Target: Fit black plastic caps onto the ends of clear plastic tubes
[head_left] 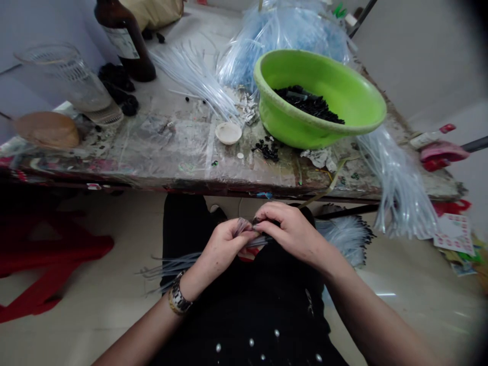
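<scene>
Over my lap, my left hand is closed round a bundle of thin translucent plastic tubes. Their long ends trail out to the left past my wristwatch. My right hand meets it at the fingertips, pinching a small black piece at the tube ends. The fingers partly hide how piece and tube touch. On the table ahead, a green basin holds a heap of small black pieces. A few more black bits lie in front of it.
A white dish sits left of the basin. Tube bundles lie behind it, over the table's right edge and below by my leg. Further left stand a brown bottle, a glass jug and a red stool.
</scene>
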Available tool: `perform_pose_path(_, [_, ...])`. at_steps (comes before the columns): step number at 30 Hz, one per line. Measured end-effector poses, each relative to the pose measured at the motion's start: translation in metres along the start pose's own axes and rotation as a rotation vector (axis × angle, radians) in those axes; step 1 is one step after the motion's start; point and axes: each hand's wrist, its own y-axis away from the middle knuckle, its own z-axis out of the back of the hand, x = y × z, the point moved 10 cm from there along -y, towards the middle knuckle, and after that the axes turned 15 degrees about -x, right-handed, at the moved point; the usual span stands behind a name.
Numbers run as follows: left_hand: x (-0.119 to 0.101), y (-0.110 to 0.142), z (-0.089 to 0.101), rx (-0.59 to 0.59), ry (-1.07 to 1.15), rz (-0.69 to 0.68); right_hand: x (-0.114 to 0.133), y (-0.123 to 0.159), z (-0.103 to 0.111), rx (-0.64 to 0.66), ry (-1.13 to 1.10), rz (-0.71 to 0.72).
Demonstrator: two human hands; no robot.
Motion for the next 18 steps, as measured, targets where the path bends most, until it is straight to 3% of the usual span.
perform_pose_path(11, [-0.002,0.001,0.003,0.029,-0.096,-0.066,-0.002,-0.004,-0.003,-0.003,0.048,-0.008])
perform_pose_path(18, [-0.005,-0.002,0.013,0.021,-0.318,-0.201,-0.007,-0.007,0.001,-0.015,0.055,-0.035])
